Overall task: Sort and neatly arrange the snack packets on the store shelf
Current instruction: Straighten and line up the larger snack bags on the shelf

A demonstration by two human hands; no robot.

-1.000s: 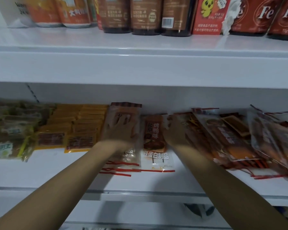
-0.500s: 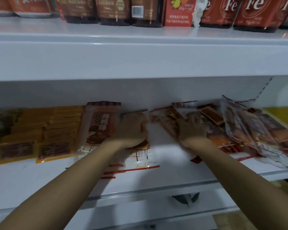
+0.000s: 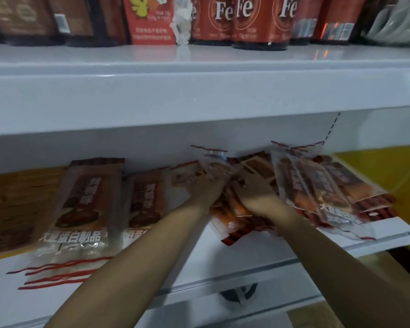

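Note:
Brown and clear snack packets lie on the white middle shelf [image 3: 258, 254]. A neat stack of brown packets [image 3: 85, 204] lies left of centre, with a second brown packet [image 3: 147, 200] beside it. To the right is a messy heap of packets [image 3: 322, 192], fanned out and tilted. My left hand [image 3: 206, 188] and my right hand [image 3: 253, 190] reach side by side into the heap's left part, fingers curled around a clear packet [image 3: 217, 169] that is lifted at its top. Orange packets [image 3: 232, 216] lie under both wrists.
Flat yellow-orange packets [image 3: 14, 202] fill the shelf's left end. The upper shelf [image 3: 199, 91] overhangs closely and carries red "Fe" pouches [image 3: 244, 20] and dark brown pouches [image 3: 21, 17]. A yellow panel [image 3: 388, 176] stands at the right beyond the shelf end.
My left hand left the brown packet and moved right to join my right hand in the messy heap. The view shifted right and closer.

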